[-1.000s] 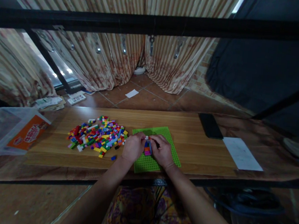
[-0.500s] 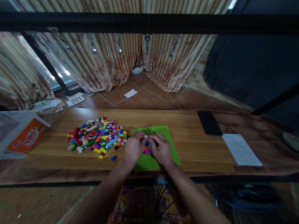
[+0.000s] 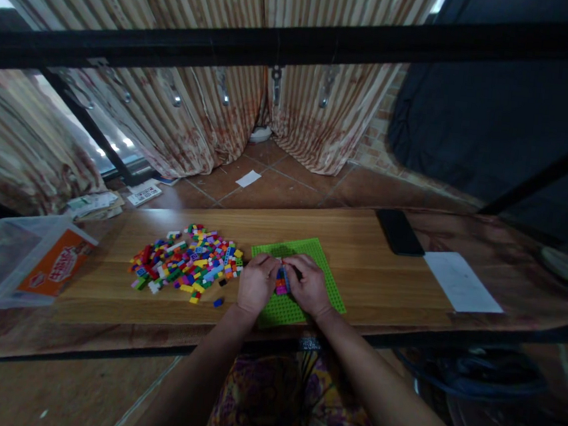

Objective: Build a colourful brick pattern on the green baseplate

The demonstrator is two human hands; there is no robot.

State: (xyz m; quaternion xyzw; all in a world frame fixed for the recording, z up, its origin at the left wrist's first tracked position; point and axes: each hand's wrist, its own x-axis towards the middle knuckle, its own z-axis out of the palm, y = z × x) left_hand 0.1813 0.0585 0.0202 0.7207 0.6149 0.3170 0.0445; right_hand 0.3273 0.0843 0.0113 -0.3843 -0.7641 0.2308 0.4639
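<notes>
A green studded baseplate [image 3: 285, 309] lies on the wooden board in front of me. On it sits a small cluster of joined toy bricks [image 3: 281, 286], with pink, orange and blue showing between my hands. My left hand [image 3: 257, 282] is closed at the cluster's left side, its fingertips at the top edge. From the right, my right hand [image 3: 306, 284] presses its thumb and fingers against the same bricks. Fingers hide much of the cluster, and any single brick pinched there is too small to make out.
A heap of loose colourful bricks [image 3: 189, 257] spreads left of the baseplate, and a lone blue brick [image 3: 218, 302] lies nearer me. A clear plastic box [image 3: 8, 260] with an orange label stands far left. A black phone [image 3: 398, 232] and white paper [image 3: 462, 284] lie at right.
Both hands stay at the brick cluster with only slight finger movement. The white piece seen at the fingertips before is now mostly covered. The view has shifted slightly.
</notes>
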